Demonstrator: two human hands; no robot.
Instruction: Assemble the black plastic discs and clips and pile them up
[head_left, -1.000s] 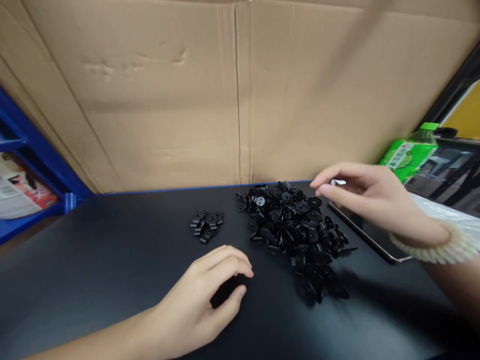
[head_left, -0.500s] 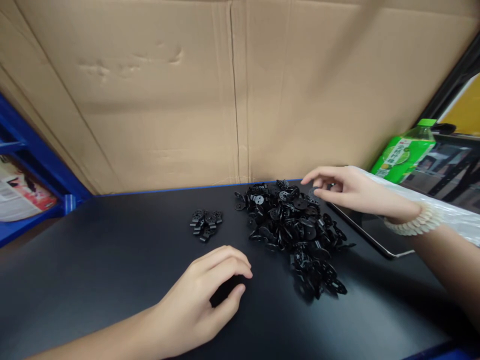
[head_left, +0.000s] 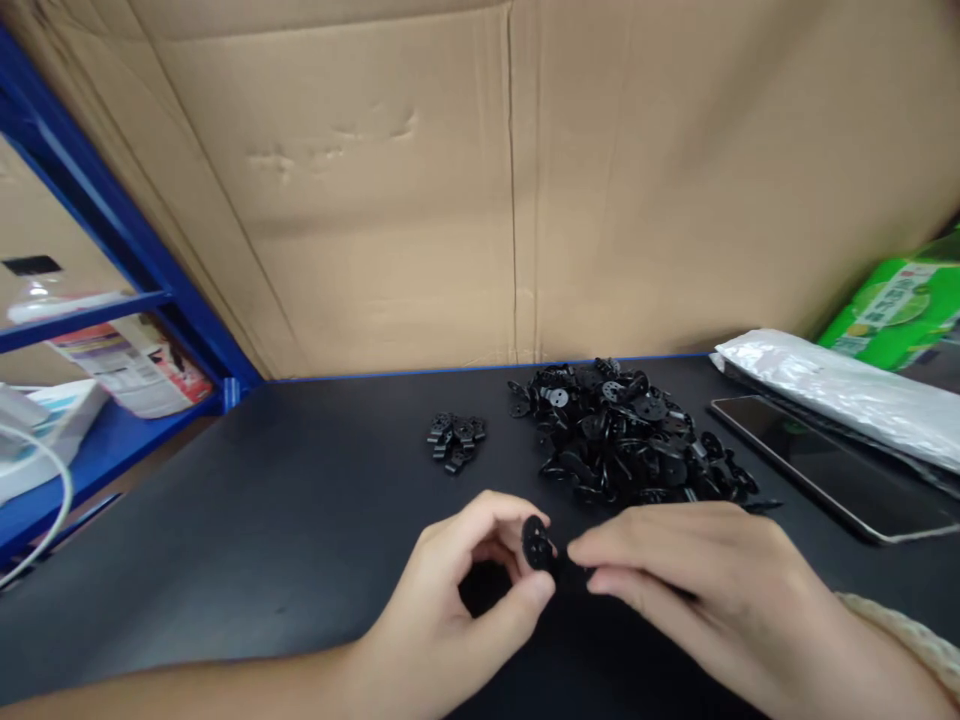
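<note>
A small round black plastic piece with holes (head_left: 535,541) is pinched between the thumb and fingers of my left hand (head_left: 457,610). Just to its right, my right hand (head_left: 705,590) has thumb and fingertips drawn close together. A dark bit shows at those fingertips, too small to name. The two hands nearly meet above the near part of the table. Beyond my right hand lies a large heap of similar black round pieces (head_left: 637,440), its near edge partly hidden by that hand. A small cluster of black pieces (head_left: 454,438) lies beyond my left hand.
A smartphone-like dark slab (head_left: 825,465) lies right of the heap, beside a silvery plastic package (head_left: 832,385) and a green-labelled bottle (head_left: 885,315). Cardboard (head_left: 390,200) stands along the back of the black table (head_left: 300,520). A blue shelf (head_left: 142,430) holds items at left.
My right hand has come from the heap's far right edge toward my left hand. My left hand has moved right and closed on a black round piece. The view has shifted left.
</note>
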